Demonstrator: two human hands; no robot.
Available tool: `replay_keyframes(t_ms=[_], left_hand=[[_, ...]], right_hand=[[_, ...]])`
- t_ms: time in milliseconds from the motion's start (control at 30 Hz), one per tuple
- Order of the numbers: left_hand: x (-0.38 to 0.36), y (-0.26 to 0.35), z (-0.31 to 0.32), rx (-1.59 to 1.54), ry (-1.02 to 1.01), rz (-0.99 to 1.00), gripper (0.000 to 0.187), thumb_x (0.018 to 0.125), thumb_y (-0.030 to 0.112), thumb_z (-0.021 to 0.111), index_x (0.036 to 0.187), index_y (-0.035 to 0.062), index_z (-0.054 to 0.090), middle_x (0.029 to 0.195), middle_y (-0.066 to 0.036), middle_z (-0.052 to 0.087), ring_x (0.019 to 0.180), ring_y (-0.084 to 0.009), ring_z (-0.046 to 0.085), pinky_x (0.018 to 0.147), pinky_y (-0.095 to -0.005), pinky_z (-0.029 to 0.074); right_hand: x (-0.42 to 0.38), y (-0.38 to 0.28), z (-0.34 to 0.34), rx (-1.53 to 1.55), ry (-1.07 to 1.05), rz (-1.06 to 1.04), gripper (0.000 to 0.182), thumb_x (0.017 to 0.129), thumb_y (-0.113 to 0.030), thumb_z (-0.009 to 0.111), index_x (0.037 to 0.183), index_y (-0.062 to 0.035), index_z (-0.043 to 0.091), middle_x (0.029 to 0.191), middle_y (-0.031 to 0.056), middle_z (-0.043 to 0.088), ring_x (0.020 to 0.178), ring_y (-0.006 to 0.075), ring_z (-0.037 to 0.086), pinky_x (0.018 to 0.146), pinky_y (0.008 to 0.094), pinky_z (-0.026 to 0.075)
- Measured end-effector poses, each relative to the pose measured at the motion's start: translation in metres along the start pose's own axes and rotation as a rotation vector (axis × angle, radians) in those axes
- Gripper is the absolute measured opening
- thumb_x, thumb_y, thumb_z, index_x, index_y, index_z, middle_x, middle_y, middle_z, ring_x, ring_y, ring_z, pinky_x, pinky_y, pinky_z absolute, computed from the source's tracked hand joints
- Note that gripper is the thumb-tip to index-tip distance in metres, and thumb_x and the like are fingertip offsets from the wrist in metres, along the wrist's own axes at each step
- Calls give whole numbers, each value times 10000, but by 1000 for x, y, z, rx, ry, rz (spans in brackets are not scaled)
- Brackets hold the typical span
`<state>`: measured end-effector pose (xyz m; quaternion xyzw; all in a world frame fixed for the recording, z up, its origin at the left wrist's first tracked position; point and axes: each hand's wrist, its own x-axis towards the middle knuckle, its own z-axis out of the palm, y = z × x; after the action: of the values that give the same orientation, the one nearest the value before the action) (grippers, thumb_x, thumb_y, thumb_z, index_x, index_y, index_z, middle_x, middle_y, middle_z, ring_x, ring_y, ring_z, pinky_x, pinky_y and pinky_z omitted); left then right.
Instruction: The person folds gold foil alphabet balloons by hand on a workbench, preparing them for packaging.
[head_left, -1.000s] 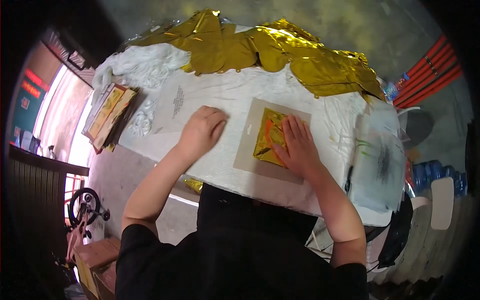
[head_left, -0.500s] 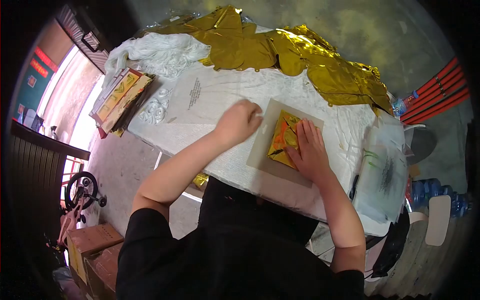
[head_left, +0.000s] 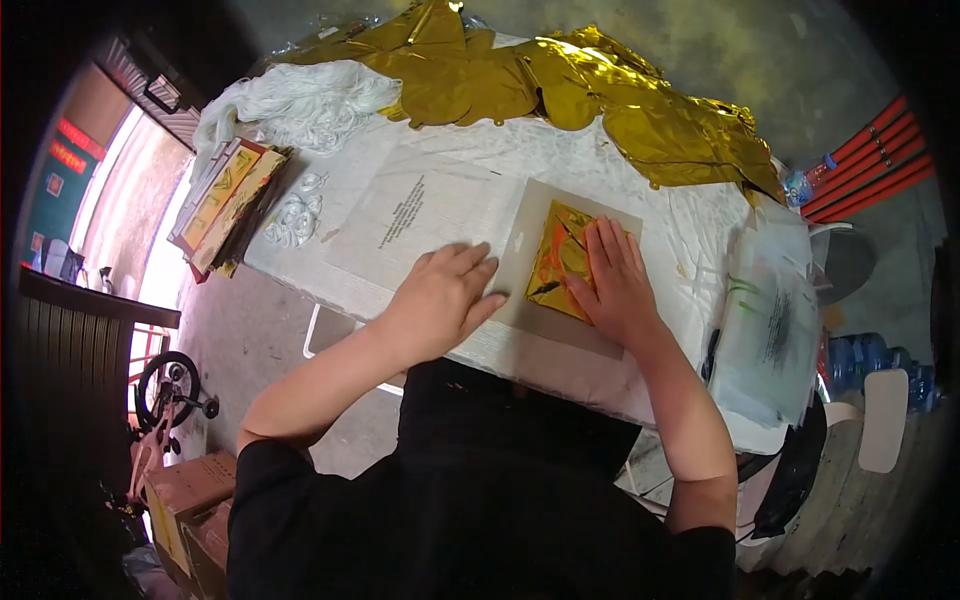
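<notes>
My right hand (head_left: 620, 280) lies flat, fingers stretched out, on the right part of a folded gold foil packet (head_left: 548, 262) with orange and black print. Under the packet is a grey-brown cardboard sheet (head_left: 522, 318). My left hand (head_left: 440, 305) is palm down with its fingers apart and holds nothing. It is at the lower right part of a clear plastic bag (head_left: 365, 235) with printed text, close to the cardboard's left edge. Whether its palm presses on the bag is hidden.
Gold foil sheets (head_left: 480, 85) spread along the table's far side. White string (head_left: 310, 105) is heaped at the far left, with smaller coils (head_left: 295, 220) nearer. A stack of printed packets (head_left: 225, 205) stands at the left edge. Clear plastic bags (head_left: 765, 320) lie at the right end.
My left hand has moved left and toward me, and its curled fingers have spread. The printed plastic bag has shifted toward the cardboard. My right hand stays flat on the foil packet.
</notes>
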<state>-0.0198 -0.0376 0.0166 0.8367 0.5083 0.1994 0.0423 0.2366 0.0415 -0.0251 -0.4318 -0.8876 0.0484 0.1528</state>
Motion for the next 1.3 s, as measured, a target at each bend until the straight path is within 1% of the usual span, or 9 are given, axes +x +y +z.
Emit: replay_keyframes(t_ms=[100,167,267,367,700,767,867,1200,1300], left_hand=[[25,-11,1,-166,-25,-71,343,860,192,614,1119,-32,596,1093,-169,618,1017,-332,571,852,-400,462],[45,-16,10,-274,-48,-236,307,849,140,620,1090,-49,596,930,-153,643,833,-289,617,749,-359,489],[65,-17,10,-539,-158,-442,313,848,150,636,1078,-56,584,804,-131,623,700,-224,599,678,-329,484],[67,-32,30,-704,-85,-491,314,850,172,649,1048,-58,570,719,-111,593,646,-170,565,637,-304,470],[44,-9,10,-559,-85,-503,250,843,149,635,1009,-26,569,767,-129,608,673,-235,594,635,-327,474],[33,-20,22,-208,149,-201,260,836,161,640,1030,-4,588,913,-161,595,821,-300,592,718,-366,482],[28,-26,21,69,161,-251,278,826,173,647,1051,16,601,1026,-173,551,946,-346,543,810,-402,465],[31,-24,27,-174,116,-142,223,836,51,578,1052,-4,567,916,-195,589,876,-382,578,763,-425,495],[31,-7,24,-308,153,-223,204,839,45,568,1034,-14,579,911,-197,595,886,-382,584,768,-411,496]], right_hand=[[1,-2,-2,-6,-28,15,683,912,-386,512,1417,20,294,1488,208,256,1397,352,216,1143,465,158],[1,-1,-1,-3,-22,9,682,915,-389,508,1417,19,294,1488,207,256,1397,351,215,1144,466,156],[1,-1,-1,5,-16,11,681,919,-395,501,1419,18,293,1487,208,260,1398,350,215,1144,467,151],[-1,1,2,10,-3,11,682,920,-395,499,1422,17,290,1487,210,263,1398,350,216,1144,469,147],[-2,-10,2,6,-30,-36,702,912,-390,511,1422,34,279,1487,228,254,1397,355,218,1145,469,143],[-2,-9,2,1,-30,-38,702,913,-387,510,1421,37,277,1486,229,255,1396,355,218,1146,467,141],[-1,-11,0,2,-39,-37,700,915,-382,507,1424,36,270,1488,228,253,1398,353,214,1148,464,136],[-2,-9,2,-6,-44,-43,700,931,-400,479,1441,17,244,1501,211,234,1411,335,188,1155,458,120],[-1,-11,-2,-8,-71,-28,702,933,-408,477,1441,17,246,1504,211,228,1412,334,184,1155,456,120]])
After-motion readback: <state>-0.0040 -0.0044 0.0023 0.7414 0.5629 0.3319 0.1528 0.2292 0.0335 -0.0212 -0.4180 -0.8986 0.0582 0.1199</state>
